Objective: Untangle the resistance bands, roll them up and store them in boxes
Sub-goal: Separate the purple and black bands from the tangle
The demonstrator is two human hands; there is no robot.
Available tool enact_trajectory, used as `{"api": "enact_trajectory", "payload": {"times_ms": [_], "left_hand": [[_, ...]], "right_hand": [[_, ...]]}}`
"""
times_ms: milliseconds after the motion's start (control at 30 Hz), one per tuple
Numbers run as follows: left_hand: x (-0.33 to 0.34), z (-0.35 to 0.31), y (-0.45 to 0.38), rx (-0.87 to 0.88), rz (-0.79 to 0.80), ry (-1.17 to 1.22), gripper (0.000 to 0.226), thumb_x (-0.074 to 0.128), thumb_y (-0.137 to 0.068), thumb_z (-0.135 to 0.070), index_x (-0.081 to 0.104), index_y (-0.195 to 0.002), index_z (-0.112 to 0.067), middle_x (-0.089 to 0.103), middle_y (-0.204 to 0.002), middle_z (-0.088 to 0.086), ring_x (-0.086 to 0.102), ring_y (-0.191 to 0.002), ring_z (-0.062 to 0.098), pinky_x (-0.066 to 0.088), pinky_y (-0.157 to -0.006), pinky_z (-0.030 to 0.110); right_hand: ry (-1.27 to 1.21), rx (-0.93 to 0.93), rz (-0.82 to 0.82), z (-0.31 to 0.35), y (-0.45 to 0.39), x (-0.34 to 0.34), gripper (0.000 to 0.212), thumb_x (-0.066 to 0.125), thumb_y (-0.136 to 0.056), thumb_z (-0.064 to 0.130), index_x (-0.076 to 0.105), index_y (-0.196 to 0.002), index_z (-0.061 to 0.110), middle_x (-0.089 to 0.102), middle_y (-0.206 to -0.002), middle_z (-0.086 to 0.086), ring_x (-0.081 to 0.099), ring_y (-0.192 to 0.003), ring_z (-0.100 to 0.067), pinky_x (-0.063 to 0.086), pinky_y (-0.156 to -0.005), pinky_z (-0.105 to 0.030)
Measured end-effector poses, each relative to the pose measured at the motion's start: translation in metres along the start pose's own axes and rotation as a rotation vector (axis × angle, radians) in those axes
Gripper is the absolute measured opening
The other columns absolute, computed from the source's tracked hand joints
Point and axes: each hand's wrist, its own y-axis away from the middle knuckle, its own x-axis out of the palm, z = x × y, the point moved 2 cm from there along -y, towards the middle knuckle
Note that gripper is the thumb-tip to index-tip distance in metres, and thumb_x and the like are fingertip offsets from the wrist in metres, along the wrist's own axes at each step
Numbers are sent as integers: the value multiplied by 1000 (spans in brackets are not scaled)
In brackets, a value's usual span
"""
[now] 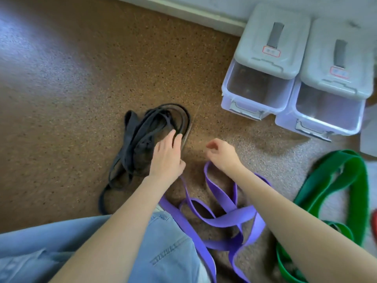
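Home room floor: speckled cork flooring (85, 82), white baseboard (183, 12), plastic storage boxes (263, 64).

Box-lid labels (271, 51) — red-framed, unreadable.

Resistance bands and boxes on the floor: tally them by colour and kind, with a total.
Black band bundle, strands too tangled to count apart: 1
Purple band: 1
Green band: 1
Lidded clear storage boxes: 2, near box, far box
Total: 5
A red thing at the right edge is cut off; not counted.
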Motion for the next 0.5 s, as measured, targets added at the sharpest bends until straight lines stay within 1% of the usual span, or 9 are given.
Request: {"api": "enact_trajectory", "payload": {"times_ms": [67,100,133,233,300,367,400,467,500], "left_hand": [[13,-21,9,150,356,41,55,57,-83,-20,39,-135,-19,37,-141,6,33,-130,27,28,-104,39],[20,-28,16,180,566,-46,49,57,-83,-20,45,-131,-22,40,-138,4,33,-129,28,27,-104,40],[25,-32,22,196,675,-173,45,56,-84,-18,48,-128,-23,39,-137,3,31,-128,30,24,-106,42],[22,-33,25,85,577,-423,39,45,-90,-7,50,-126,-18,38,-137,8,34,-126,36,29,-103,44],[7,-34,19,-70,546,-360,37,44,-90,-4,52,-126,-11,48,-132,14,47,-121,35,39,-96,40],[-4,-45,7,-141,594,-81,29,47,-91,-6,59,-117,-4,61,-116,17,59,-106,32,49,-84,34],[-9,-55,1,-175,635,148,21,47,-91,-4,62,-105,-2,64,-99,17,63,-90,29,53,-70,30],[-21,-83,-4,-324,737,669,17,46,-91,3,59,-84,-6,56,-75,10,55,-64,16,51,-49,21],[-27,-96,-10,-352,723,865,17,48,-90,5,58,-84,-7,54,-74,7,54,-63,12,51,-50,19]], "right_hand": [[247,65,52,-28,17,-15,51,63,-82,44,50,-126,21,48,-131,-12,40,-124,-38,32,-102,-42],[347,126,130,-43,27,-20,69,65,-77,54,40,-134,26,38,-139,-11,32,-129,-41,27,-105,-49],[423,175,202,-56,37,-23,84,66,-71,61,30,-140,30,29,-145,-11,28,-131,-42,23,-106,-53],[632,166,248,-83,60,-16,103,69,-68,62,11,-146,27,23,-146,-12,34,-129,-40,31,-101,-52],[554,153,222,-90,67,-9,92,72,-74,46,17,-142,18,36,-136,-16,48,-119,-39,41,-92,-45],[294,208,189,-97,72,-7,69,72,-76,26,33,-130,9,52,-125,-19,54,-113,-37,44,-86,-39],[160,248,149,-99,74,-10,61,71,-75,21,40,-125,6,57,-121,-18,55,-112,-36,43,-86,-36],[-40,320,32,-102,77,-28,50,72,-74,16,49,-117,4,61,-116,-16,56,-110,-32,41,-84,-32],[-137,341,-58,-105,77,-41,45,71,-74,15,52,-113,5,62,-112,-16,57,-107,-32,41,-84,-32]]}}
